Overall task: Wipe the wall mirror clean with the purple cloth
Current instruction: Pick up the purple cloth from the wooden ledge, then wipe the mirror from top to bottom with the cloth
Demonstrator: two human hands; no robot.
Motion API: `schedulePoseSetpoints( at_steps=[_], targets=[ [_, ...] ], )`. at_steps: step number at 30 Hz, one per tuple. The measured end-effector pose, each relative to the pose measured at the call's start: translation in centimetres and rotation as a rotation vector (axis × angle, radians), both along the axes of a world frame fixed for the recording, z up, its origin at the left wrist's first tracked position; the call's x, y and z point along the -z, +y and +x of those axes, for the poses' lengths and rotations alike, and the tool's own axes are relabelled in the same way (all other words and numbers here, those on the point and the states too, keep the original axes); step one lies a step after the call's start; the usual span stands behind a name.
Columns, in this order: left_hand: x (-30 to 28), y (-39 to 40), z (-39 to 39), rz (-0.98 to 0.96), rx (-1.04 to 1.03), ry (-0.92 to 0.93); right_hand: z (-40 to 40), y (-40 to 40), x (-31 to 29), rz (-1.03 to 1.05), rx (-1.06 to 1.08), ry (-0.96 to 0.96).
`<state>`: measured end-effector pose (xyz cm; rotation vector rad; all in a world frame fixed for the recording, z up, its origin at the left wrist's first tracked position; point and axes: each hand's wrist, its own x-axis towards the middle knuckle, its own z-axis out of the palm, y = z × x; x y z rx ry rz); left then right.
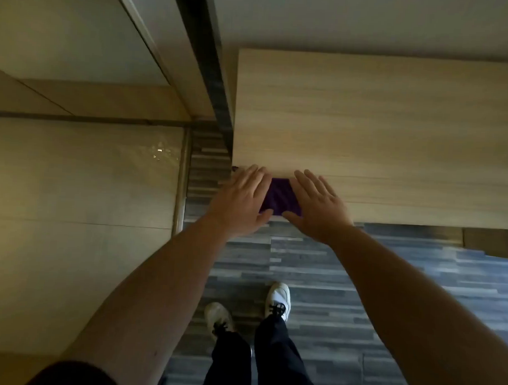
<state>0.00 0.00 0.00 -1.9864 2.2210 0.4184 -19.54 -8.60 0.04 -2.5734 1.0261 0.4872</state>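
Purple cloth (pixel 280 200) lies folded at the near edge of the desk (pixel 395 134), close to its left corner. Left hand (pixel 240 205) and right hand (pixel 319 212) flank it, fingers (pixel 308 181) straight and spread apart, palms down, each touching or overlapping a cloth side, nothing gripped. Below are striped carpet (pixel 388 285), white shoes (pixel 278 299) and dark trousers; a glossy panel (pixel 82 170) stands at left, cannot tell if mirror.
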Motion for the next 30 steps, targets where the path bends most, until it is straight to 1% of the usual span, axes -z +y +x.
schedulePoseSetpoints(
  at_steps=[3,7,13,17,21,24,27,30],
  targets=[
    [1.8,-0.3,-0.5,-0.034,0.019,0.027,-0.1,-0.1,1.0,-0.015,-0.036,-0.01],
    [4.4,0.0,-1.1,-0.174,0.065,0.032,-0.4,-0.1,1.7,-0.014,-0.051,-0.064],
    [5.9,0.0,-1.1,-0.406,0.1,0.002,-1.8,-0.8,2.2,-0.068,-0.048,-0.069],
    [5.5,-0.8,-0.8,-0.464,0.146,-0.019,-1.8,-0.8,1.8,-0.075,-0.047,-0.06],
    [3.0,-0.7,0.6,-0.404,0.123,-0.027,-1.2,-0.4,0.0,-0.081,-0.049,-0.066],
    [-0.6,0.2,2.2,-0.417,0.097,-0.044,0.0,-0.3,-2.6,-0.104,-0.05,-0.078],
    [-5.2,1.0,4.3,-0.453,0.075,-0.09,2.2,-0.3,-6.9,-0.131,-0.063,-0.129],
    [-10.7,1.9,6.9,-0.506,0.026,-0.127,5.1,-0.2,-12.7,-0.184,-0.091,-0.188]
  ],
)
